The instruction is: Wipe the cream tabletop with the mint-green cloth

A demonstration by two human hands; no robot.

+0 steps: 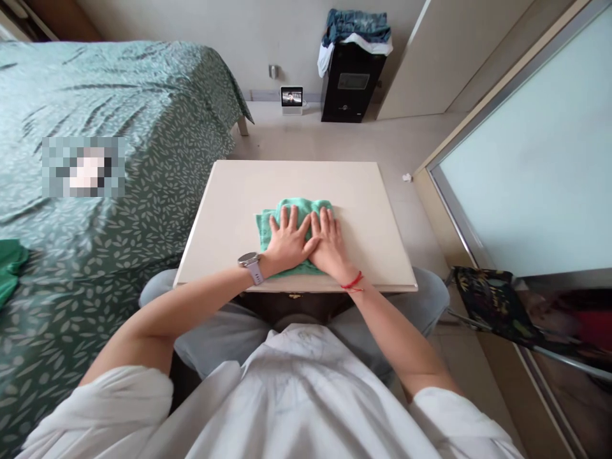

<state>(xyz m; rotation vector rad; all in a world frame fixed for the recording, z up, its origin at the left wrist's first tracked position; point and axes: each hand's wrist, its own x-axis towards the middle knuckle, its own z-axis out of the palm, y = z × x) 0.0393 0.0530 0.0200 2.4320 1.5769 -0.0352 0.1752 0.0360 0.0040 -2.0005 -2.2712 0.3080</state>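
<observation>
A green cloth [301, 207] lies folded and a little rumpled on the cream tabletop [229, 210], near its middle. My left hand [288, 241] rests palm down on the cloth, fingers spread. Beside it on the right, my right hand [327, 243] also lies flat on the cloth with its fingers stretched out. The two hands touch at the thumbs. A watch is on my left wrist and a red string is round my right wrist. The cloth under my palms is hidden.
At the left is a bed [182, 115] with a green leaf-patterned cover. A small screen [291, 99] and a black cabinet [349, 83] with clothes on top stand by the far wall. A folding chair [497, 303] is at the right.
</observation>
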